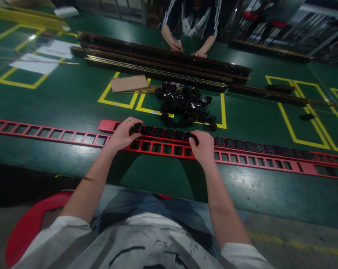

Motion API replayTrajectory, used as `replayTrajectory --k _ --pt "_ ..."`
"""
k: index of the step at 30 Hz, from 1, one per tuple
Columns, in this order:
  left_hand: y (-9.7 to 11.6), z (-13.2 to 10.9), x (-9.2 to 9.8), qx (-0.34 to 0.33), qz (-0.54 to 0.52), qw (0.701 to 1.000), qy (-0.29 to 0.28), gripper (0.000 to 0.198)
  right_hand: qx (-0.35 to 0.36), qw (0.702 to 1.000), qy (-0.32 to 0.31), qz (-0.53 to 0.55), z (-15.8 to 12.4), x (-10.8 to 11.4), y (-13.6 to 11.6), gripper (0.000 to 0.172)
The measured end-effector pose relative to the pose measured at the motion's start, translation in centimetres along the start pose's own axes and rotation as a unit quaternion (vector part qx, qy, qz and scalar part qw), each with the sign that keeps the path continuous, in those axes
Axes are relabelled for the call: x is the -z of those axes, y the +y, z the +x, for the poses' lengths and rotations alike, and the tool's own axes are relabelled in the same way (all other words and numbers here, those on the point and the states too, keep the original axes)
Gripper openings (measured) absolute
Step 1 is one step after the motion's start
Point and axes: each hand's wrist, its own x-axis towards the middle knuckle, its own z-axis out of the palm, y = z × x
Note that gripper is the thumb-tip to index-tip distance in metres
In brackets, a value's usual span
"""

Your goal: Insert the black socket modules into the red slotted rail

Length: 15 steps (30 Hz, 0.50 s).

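Two long red slotted strips (242, 158) lie across the green table in front of me. The farther strip carries a row of black socket modules (163, 132). My left hand (125, 132) is closed on a black socket module (135, 129) at the left end of that row. My right hand (204, 145) rests curled on the row a little further right, fingertips pressing a socket; whether it grips one is hidden. Just beyond the strips sits a heap of loose black sockets (186, 106).
A cardboard piece (129, 83) lies left of the heap. Long dark strips (163, 61) are stacked across the far side, where another person's hands (186, 48) work. Yellow tape boxes (298, 112) mark the table. White sheets (45, 56) lie far left. A red stool (25, 228) stands under me.
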Motion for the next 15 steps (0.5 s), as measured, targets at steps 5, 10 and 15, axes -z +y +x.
replayTrajectory --k 5,10,15 --pt "-0.1 0.02 -0.05 -0.008 0.001 1.0 -0.009 0.039 -0.001 1.0 0.001 -0.001 0.02 0.08 -0.1 0.025" --pt "-0.12 0.01 -0.15 -0.013 0.01 1.0 -0.009 0.04 -0.004 1.0 -0.004 0.001 0.03 0.18 -0.22 0.025" --pt "-0.15 0.02 -0.2 -0.012 0.023 1.0 -0.01 0.041 -0.005 1.0 -0.005 0.002 0.02 0.1 -0.1 0.026"
